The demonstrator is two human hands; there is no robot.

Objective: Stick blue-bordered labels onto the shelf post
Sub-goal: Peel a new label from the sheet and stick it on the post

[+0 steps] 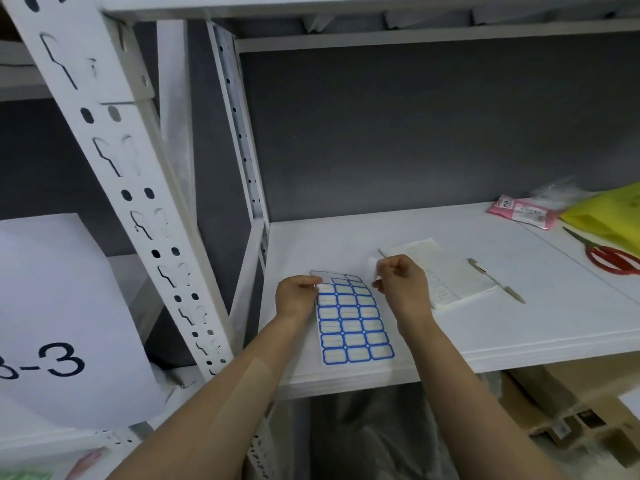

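A: Where does the peeled one go?

B: On the white perforated steel shelf post (138,209), far left. The left hand (296,296), its grip pinched shut, pins the glossy sheet of blue-bordered rectangular labels (351,327) flat on the smooth white shelf board (485,323).

A: And the right hand (403,285)?

B: Its grip is closed on a small white peeled label (372,268), curling. I'd hold only its edge, keeping the adhesive clean.

Blue-bordered white label sheet (355,323); white perforated shelf post (131,188); red scissors (613,259); yellow bag (609,213).
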